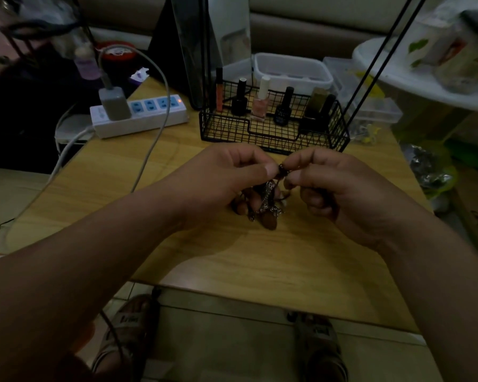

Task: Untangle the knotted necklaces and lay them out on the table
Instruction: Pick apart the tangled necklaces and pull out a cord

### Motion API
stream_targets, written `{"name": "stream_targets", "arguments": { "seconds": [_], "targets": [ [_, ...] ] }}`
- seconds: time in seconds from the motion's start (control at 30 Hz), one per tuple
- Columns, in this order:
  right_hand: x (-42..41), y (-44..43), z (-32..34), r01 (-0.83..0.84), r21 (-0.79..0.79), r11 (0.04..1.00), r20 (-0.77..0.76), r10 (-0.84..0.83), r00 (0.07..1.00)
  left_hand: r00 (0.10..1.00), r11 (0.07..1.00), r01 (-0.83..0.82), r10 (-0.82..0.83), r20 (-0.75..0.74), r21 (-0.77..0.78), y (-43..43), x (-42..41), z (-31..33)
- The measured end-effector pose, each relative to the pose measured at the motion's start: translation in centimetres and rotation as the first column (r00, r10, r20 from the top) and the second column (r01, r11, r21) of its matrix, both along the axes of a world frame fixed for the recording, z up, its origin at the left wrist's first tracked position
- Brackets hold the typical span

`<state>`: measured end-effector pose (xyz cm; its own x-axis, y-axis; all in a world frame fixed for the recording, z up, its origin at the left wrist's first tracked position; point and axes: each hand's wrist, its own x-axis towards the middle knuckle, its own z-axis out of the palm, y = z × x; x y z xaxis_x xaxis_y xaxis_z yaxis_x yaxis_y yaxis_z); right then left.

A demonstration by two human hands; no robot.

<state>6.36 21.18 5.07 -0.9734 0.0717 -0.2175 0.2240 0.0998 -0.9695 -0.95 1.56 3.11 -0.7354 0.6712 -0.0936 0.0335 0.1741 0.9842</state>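
Note:
A tangled bunch of necklaces (268, 201), dark cord with brown beads and a silvery chain, hangs between my two hands just above the wooden table (232, 260). My left hand (226, 180) pinches the top of the knot between thumb and forefinger, its lower fingers curled under the bunch. From the other side, my right hand (342, 188) pinches the same knot, fingers curled. The lowest beads reach the tabletop or hang just over it; I cannot tell which. Part of the tangle is hidden behind my fingers.
A black wire basket (273, 139) with several nail polish bottles stands just behind my hands. A white power strip (141, 117) with a charger and cable lies at the back left. Clear plastic boxes (370, 106) sit at the back right. My sandalled feet show below the table's front edge.

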Motion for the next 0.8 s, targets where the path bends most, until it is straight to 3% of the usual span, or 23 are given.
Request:
{"name": "stream_targets", "arguments": {
  "seconds": [0.3,0.6,0.8],
  "targets": [
    [0.12,-0.61,-0.18,-0.009,0.199,0.98,-0.07,0.023,0.997,1.0,0.999,-0.009,0.008,-0.02,-0.035,0.11,0.21,0.25],
    [-0.02,-0.12,0.12,-0.008,0.108,0.994,0.021,0.005,1.0,0.996,0.997,-0.08,0.08,0.035,0.0,-0.01,-0.13,0.33],
    [-0.01,-0.09,-0.07,-0.066,0.199,0.978,0.071,0.053,0.996,0.997,0.997,-0.07,0.068,0.048,0.033,0.06,-0.05,0.36]
  ]
}}
